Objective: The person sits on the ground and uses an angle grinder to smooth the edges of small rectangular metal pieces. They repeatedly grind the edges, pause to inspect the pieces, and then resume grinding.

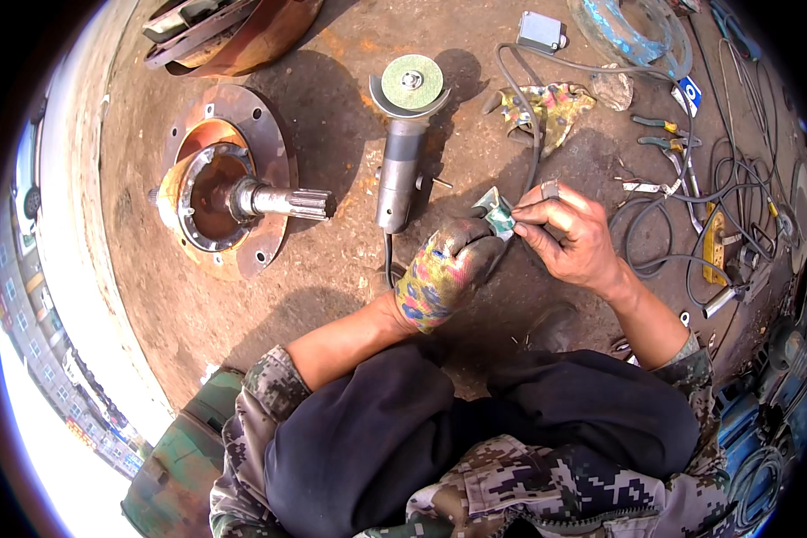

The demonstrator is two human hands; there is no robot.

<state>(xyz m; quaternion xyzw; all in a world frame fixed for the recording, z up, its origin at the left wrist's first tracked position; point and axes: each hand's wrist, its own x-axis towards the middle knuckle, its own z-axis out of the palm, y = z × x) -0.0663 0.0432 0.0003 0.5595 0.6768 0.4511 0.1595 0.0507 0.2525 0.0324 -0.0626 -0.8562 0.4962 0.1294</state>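
Observation:
My left hand [448, 269], in a flowered glove with dark, dirty fingers, is closed round a small green-and-silver packet [500, 219]. The bare fingers of my right hand [569, 235] pinch at the packet's right side; whether they hold something drawn from it is too small to tell. A grey band circles one right finger. Just beyond my left hand an angle grinder [402, 175] lies on the ground, its pale green disc [412, 81] facing up. Past the packet lies a second flowered glove [551, 112], crumpled and off the hand.
To the left sits a rusty flanged housing [269, 170] with a splined shaft [287, 202] pointing right. Curved rusty metal parts [242, 40] lie at the far left. Pliers [663, 125], looped cables [663, 206] and a yellow power strip [714, 242] lie on the right.

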